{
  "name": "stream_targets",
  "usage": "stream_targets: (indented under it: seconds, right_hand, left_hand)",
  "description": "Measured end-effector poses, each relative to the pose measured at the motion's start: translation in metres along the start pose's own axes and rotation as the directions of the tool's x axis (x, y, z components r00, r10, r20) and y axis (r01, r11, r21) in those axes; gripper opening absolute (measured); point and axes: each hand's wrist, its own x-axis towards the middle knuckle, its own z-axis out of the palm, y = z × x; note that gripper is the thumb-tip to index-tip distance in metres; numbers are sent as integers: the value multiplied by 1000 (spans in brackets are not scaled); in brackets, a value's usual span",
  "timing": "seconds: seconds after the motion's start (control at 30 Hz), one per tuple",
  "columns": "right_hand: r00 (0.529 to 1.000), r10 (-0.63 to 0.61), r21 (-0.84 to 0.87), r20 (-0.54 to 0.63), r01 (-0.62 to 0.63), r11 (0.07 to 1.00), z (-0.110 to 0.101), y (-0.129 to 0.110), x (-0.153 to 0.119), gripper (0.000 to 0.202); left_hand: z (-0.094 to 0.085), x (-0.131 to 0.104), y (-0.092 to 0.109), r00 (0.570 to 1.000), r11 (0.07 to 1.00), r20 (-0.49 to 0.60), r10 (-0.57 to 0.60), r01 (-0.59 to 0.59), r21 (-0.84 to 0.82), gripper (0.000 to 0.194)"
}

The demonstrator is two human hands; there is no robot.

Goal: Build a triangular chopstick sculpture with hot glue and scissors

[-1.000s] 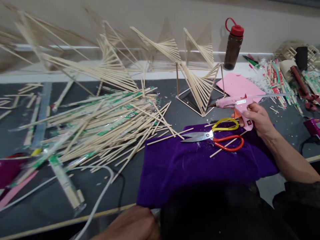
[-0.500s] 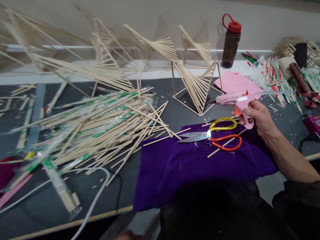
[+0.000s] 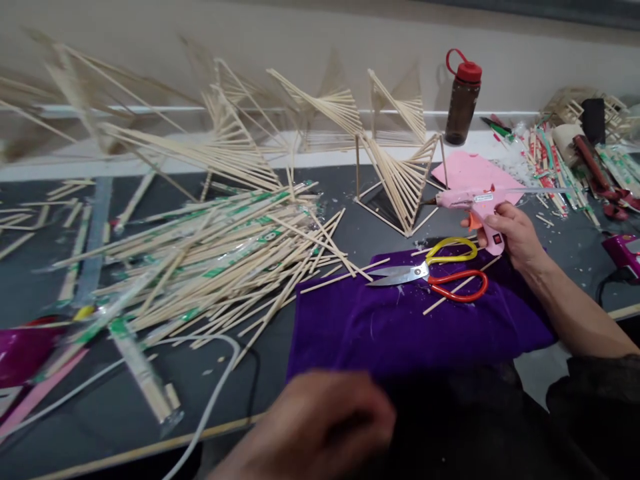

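Note:
My right hand (image 3: 513,233) is wrapped round the handle of a pink glue gun (image 3: 473,200), its nozzle pointing left at a twisted stick frame (image 3: 400,180). Blurred by motion, my left hand (image 3: 330,420) is over the front edge of the purple cloth (image 3: 345,327); its fingers look curled, but they are too smeared to read. On the cloth lie scissors (image 3: 425,272) with one yellow and one red handle, their blades pointing left, with several loose sticks around them.
A large pile of wooden sticks (image 3: 220,260), partly in plastic wrappers, covers the left of the dark table (image 3: 200,383). More stick frames (image 3: 320,107) stand at the back. A red-capped bottle (image 3: 463,107) is by the wall. A white cable (image 3: 220,393) crosses the front left.
My left hand has risen from the bottom edge to the front of the cloth. The view has shifted somewhat. My right hand still holds the glue gun.

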Motion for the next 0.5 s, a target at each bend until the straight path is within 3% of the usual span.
stream_targets:
  seconds: [0.03,0.07,0.1,0.13,0.17,0.2,0.3,0.5]
  right_hand:
    - [1000,-5,6,4,5,1000,1,0,0,35]
    - [1000,-9,11,7,9,1000,1,0,1,36]
    - [1000,-9,14,10,9,1000,2,0,1,36]
    - [1000,-7,14,12,6,1000,2,1,2,36]
    - [1000,-5,9,16,5,1000,2,2,2,37]
    - [1000,-5,-1,20,5,1000,2,3,2,37]
    - [998,-31,-43,48,33,999,2,8,3,40]
    - [990,-70,-78,126,80,994,3,18,2,40]
  left_hand:
    - [-14,24,13,986,999,-164,20,-27,-39,23]
    - [-28,49,24,916,994,-399,31,-71,-86,21]
    - [-41,74,30,783,986,-622,-2,-104,-134,18]
    - [-54,98,34,636,972,-771,-41,-152,-177,16]
    - [-65,120,34,517,951,-853,-73,-223,-216,18]
    - [-75,140,31,492,933,-861,-128,-234,-273,22]
    - [-92,180,15,527,913,-803,-278,-115,-391,36]
    - [-90,203,-8,619,869,-693,-370,-33,-494,41]
